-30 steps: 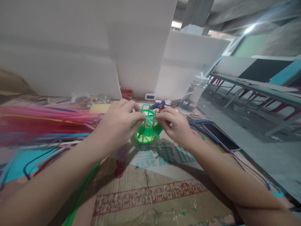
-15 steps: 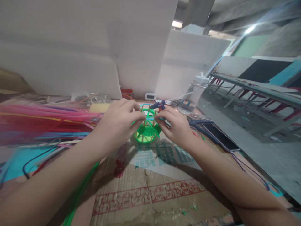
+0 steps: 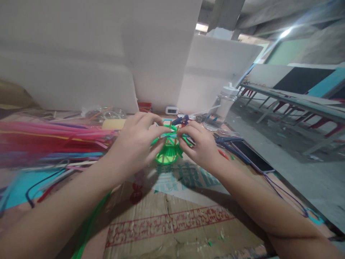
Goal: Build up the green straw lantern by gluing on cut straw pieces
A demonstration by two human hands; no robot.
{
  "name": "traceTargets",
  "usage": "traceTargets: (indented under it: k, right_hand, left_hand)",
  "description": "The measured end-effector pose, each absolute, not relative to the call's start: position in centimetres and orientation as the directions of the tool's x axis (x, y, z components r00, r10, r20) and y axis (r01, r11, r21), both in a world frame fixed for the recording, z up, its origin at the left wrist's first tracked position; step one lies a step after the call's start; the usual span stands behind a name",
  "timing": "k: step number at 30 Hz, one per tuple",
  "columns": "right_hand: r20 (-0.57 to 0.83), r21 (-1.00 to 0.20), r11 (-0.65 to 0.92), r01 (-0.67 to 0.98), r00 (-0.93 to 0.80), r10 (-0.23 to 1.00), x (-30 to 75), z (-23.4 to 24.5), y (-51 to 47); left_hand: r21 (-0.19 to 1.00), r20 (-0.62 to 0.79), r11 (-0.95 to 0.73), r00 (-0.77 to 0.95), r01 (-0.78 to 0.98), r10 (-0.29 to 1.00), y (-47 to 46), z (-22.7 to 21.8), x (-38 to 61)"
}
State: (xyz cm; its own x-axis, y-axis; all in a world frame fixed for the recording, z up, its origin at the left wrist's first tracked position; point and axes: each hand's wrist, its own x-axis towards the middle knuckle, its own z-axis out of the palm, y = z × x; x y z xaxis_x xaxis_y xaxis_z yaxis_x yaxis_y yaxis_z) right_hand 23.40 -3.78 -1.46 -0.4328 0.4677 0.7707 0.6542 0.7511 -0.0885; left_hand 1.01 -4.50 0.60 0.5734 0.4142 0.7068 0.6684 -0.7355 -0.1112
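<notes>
A small craft frame of upright wooden sticks and green pipe cleaner point(image 3: 167, 158) stands on the cardboard in front of me, wider at its base. My left hand point(image 3: 142, 138) is closed in a pinch at the upper left of the frame. Opposite it, my right hand point(image 3: 198, 142) pinches at the upper right side. Between the fingertips a thin green-blue strip of pipe cleaner point(image 3: 169, 134) runs across the sticks. The fingers hide parts of the frame, and the exact grip points are small and blurred.
Pink and red pipe cleaners point(image 3: 54, 138) lie in a bundle at left. Behind the frame are a glue gun point(image 3: 181, 120) and a small white clock point(image 3: 171, 110). A clear bottle point(image 3: 221, 108), dark-handled pliers point(image 3: 233, 149) and a phone point(image 3: 252, 156) are at right.
My left fingertips have moved slightly right across the frame, covering more of its sticks. My right fingers have shifted a little over its right side. The frame looks slightly turned or tilted.
</notes>
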Motion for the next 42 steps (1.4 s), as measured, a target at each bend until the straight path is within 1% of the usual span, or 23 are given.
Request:
traceTargets:
  k: [5, 8, 11, 14, 18, 20, 23, 25, 28, 29, 31, 32, 33, 34, 35, 36, 37, 40, 42]
  right_hand:
    - [0.780, -0.036, 0.762, 0.647, -0.458, 0.426, 23.4, -0.9, -4.4]
    - [0.788, 0.014, 0.749, 0.662, -0.468, 0.399, 23.4, -0.8, -4.6]
    - [0.812, 0.040, 0.747, 0.664, -0.457, 0.362, 23.5, -0.8, -4.7]
    - [0.840, 0.038, 0.756, 0.654, -0.430, 0.330, 23.7, -0.9, -5.0]
    - [0.875, 0.021, 0.778, 0.628, -0.388, 0.289, 23.8, -0.7, -5.5]
    - [0.888, 0.060, 0.790, 0.610, -0.394, 0.237, 23.7, -0.5, -5.9]
    - [0.887, 0.135, 0.797, 0.588, -0.431, 0.168, 23.3, -0.4, -6.5]
    - [0.875, 0.139, 0.801, 0.583, -0.450, 0.176, 23.0, -0.3, -6.8]
    - [0.851, 0.091, 0.822, 0.563, -0.472, 0.229, 23.0, 0.1, -6.9]
    - [0.849, 0.053, 0.827, 0.560, -0.461, 0.259, 23.4, 0.3, -6.7]
    - [0.860, -0.069, 0.795, 0.603, -0.368, 0.354, 24.9, 0.7, -6.0]
    - [0.852, -0.158, 0.742, 0.651, -0.290, 0.435, 26.1, 0.8, -5.4]
    - [0.835, -0.239, 0.647, 0.724, -0.186, 0.517, 27.5, 0.8, -4.8]
    - [0.770, -0.314, 0.511, 0.800, -0.100, 0.630, 29.1, 0.6, -4.3]
    - [0.634, -0.343, 0.347, 0.873, -0.057, 0.771, 30.6, 0.2, -3.8]
    - [0.448, -0.309, 0.211, 0.927, -0.054, 0.892, 32.1, -0.3, -3.4]
    - [0.349, -0.289, 0.183, 0.940, -0.075, 0.934, 33.3, -1.0, -3.2]
    - [0.172, -0.228, 0.165, 0.960, -0.127, 0.977, 35.3, -3.5, -3.1]
    - [0.114, -0.191, 0.161, 0.968, -0.141, 0.983, 35.4, -5.2, -3.1]
  left_hand:
    - [-0.039, 0.731, -0.780, 0.550, 0.625, 0.404, -5.5, 0.3, 2.0]
    - [0.041, 0.747, -0.799, 0.513, 0.599, 0.423, -5.7, 0.1, 2.3]
    - [0.200, 0.747, -0.828, 0.465, 0.524, 0.475, -5.9, 0.0, 2.7]
    - [0.392, 0.698, -0.817, 0.441, 0.423, 0.564, -6.3, 0.0, 3.1]
    - [0.585, 0.615, -0.747, 0.427, 0.318, 0.663, -6.7, 0.3, 3.3]
    - [0.654, 0.578, -0.694, 0.393, 0.302, 0.715, -6.7, 0.6, 3.2]
    - [0.681, 0.521, -0.642, 0.383, 0.352, 0.763, -6.8, 1.1, 3.1]
    - [0.654, 0.501, -0.633, 0.389, 0.415, 0.773, -6.9, 1.3, 3.1]
    - [0.586, 0.539, -0.657, 0.377, 0.475, 0.753, -7.0, 1.2, 3.0]
    - [0.563, 0.562, -0.671, 0.373, 0.482, 0.739, -7.0, 1.1, 2.9]
    - [0.535, 0.603, -0.688, 0.348, 0.490, 0.717, -6.7, 1.1, 2.6]
    - [0.539, 0.615, -0.684, 0.326, 0.491, 0.718, -6.5, 1.1, 2.4]
    - [0.563, 0.614, -0.671, 0.299, 0.483, 0.730, -6.3, 1.1, 2.2]
    - [0.601, 0.601, -0.652, 0.276, 0.462, 0.750, -6.1, 1.1, 2.0]
    - [0.647, 0.580, -0.630, 0.260, 0.431, 0.772, -6.0, 1.2, 1.8]
    - [0.690, 0.557, -0.609, 0.250, 0.391, 0.792, -5.9, 1.3, 1.7]
    - [0.730, 0.535, -0.590, 0.247, 0.345, 0.808, -5.8, 1.3, 1.6]
    - [0.806, 0.490, -0.550, 0.273, 0.221, 0.828, -5.6, 1.3, 1.6]
    - [0.832, 0.466, -0.529, 0.307, 0.167, 0.830, -5.5, 1.1, 1.8]
